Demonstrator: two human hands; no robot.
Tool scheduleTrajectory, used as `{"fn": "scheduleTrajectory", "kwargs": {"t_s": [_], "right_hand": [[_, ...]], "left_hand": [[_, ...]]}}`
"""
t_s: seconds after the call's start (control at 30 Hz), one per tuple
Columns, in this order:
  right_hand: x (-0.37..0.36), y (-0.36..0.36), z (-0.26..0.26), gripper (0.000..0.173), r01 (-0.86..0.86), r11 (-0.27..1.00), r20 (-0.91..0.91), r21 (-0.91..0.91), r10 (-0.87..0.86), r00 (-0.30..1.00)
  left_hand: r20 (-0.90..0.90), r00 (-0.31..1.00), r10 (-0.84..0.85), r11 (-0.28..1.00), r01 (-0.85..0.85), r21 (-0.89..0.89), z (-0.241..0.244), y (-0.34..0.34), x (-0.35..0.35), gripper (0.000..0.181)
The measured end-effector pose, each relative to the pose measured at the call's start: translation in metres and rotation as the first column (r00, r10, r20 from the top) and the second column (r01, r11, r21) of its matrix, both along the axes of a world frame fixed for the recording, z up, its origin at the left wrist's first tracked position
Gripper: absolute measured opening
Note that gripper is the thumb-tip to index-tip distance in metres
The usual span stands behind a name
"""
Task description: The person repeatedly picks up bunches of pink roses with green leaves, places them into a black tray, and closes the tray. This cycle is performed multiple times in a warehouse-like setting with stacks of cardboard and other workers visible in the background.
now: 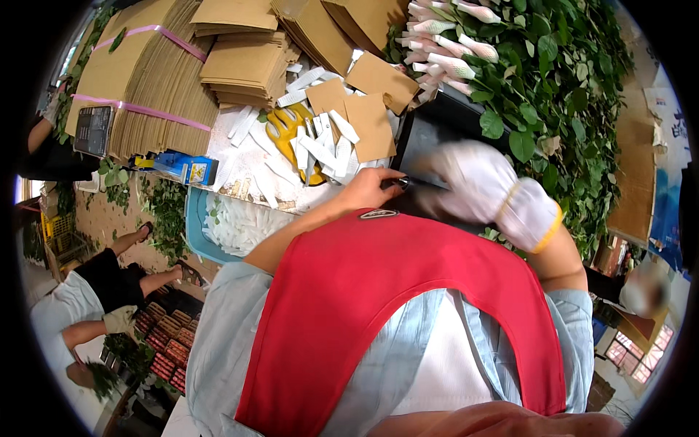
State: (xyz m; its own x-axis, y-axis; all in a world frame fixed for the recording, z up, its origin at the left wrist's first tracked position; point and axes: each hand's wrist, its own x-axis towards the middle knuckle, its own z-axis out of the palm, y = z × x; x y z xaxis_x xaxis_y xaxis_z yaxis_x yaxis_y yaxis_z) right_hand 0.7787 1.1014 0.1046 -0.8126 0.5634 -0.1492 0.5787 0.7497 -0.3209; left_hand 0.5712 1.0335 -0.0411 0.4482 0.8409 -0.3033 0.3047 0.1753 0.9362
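Observation:
My left hand point(371, 187), bare, is closed around a small dark shiny object point(403, 182) at the table's near edge. Just to its right is my right hand point(472, 169) in a white knitted glove with a yellow cuff. Motion blurs its fingers, so whether they hold anything cannot be made out. Both hands are by a black surface point(431, 128), partly covered by the glove. Left of them, white foam net sleeves point(322, 150) lie over a yellow-and-grey work glove point(289, 128) and beside loose cardboard pieces point(371, 128).
Leafy stems with white-netted flower heads point(450, 63) pile up at right. Strapped cardboard stacks point(164, 87) fill the back left, near a blue tape dispenser point(180, 166). Below stands a light-blue basin point(197, 240) of white sleeves. Another person point(82, 306) is at far left, by flower crates point(166, 349).

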Motion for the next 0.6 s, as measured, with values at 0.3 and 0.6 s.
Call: {"fn": "scheduleTrajectory", "kwargs": {"t_s": [0.3, 0.6], "right_hand": [[-0.133, 0.082, -0.083, 0.046, 0.288, 0.804, -0.028, 0.521, -0.321, 0.947], [0.055, 0.019, 0.081, 0.028, 0.317, 0.933, -0.121, 0.172, -0.299, 0.947]], "left_hand": [[0.006, 0.999, 0.040, 0.970, -0.040, 0.241, -0.032, -0.003, 0.007, 0.033], [0.101, 0.987, 0.123, 0.959, -0.144, 0.245, -0.025, -0.003, 0.012, 0.030]]}}
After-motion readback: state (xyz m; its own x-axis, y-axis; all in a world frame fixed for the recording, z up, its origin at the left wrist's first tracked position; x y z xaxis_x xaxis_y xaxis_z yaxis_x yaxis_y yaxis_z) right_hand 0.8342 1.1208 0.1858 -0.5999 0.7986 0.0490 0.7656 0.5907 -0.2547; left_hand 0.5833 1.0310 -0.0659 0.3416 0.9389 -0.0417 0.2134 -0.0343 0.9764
